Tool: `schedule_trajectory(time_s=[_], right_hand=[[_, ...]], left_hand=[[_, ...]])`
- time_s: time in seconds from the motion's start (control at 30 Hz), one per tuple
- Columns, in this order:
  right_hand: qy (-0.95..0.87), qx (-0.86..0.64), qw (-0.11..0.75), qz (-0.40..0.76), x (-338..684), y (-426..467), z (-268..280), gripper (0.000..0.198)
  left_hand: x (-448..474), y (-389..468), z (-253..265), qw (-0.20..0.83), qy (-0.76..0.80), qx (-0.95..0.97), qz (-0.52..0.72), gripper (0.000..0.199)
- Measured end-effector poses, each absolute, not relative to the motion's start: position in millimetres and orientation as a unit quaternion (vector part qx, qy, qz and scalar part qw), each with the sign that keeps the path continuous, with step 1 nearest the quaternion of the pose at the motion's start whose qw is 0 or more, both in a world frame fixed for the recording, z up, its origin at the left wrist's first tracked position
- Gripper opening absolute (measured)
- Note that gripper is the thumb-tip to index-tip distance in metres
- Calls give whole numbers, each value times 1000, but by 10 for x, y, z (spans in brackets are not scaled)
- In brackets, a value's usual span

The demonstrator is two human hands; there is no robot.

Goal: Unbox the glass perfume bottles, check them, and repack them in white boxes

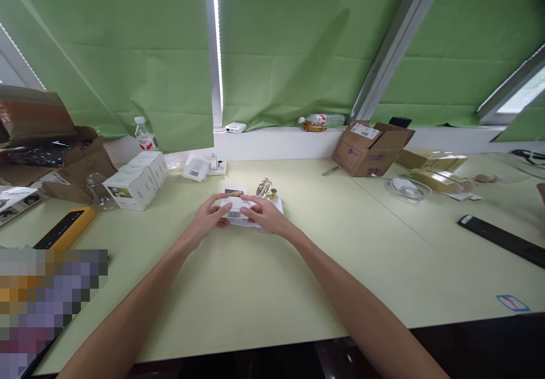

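Observation:
My left hand (208, 215) and my right hand (267, 215) are closed on the two sides of a small white package (235, 203). It has a barcode on its lower part and a dark picture with gold at its top edge. My thumbs lie on its near face, and the other fingers are partly hidden. Just behind my right hand, a shiny gold object (264, 187) and a small dark-topped piece (273, 193) stand on a white base or tray (279, 203). Whether the package touches that base is hard to make out.
White boxes (134, 186), a barcoded white pack (196, 166) and a yellow-and-black power strip (66, 228) lie left. A cardboard box (368, 149), coiled white cable (406, 188) and black bar-shaped object (502, 240) are right. Bottles (326, 120) lie on the back ledge.

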State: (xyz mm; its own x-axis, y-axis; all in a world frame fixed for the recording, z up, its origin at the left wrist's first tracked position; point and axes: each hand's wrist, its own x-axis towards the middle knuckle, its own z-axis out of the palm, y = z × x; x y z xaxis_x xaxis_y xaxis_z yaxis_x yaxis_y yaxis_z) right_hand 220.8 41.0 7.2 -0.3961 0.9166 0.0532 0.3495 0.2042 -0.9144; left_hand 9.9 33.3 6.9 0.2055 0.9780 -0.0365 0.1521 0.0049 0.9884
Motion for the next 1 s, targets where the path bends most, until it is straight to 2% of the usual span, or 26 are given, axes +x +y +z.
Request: schedule_trajectory(time_s=[1.0], right_hand=[[-711,-445,313,445,2216,448,-2,58]], left_hand=[[108,322,58,506,492,588,394,58]])
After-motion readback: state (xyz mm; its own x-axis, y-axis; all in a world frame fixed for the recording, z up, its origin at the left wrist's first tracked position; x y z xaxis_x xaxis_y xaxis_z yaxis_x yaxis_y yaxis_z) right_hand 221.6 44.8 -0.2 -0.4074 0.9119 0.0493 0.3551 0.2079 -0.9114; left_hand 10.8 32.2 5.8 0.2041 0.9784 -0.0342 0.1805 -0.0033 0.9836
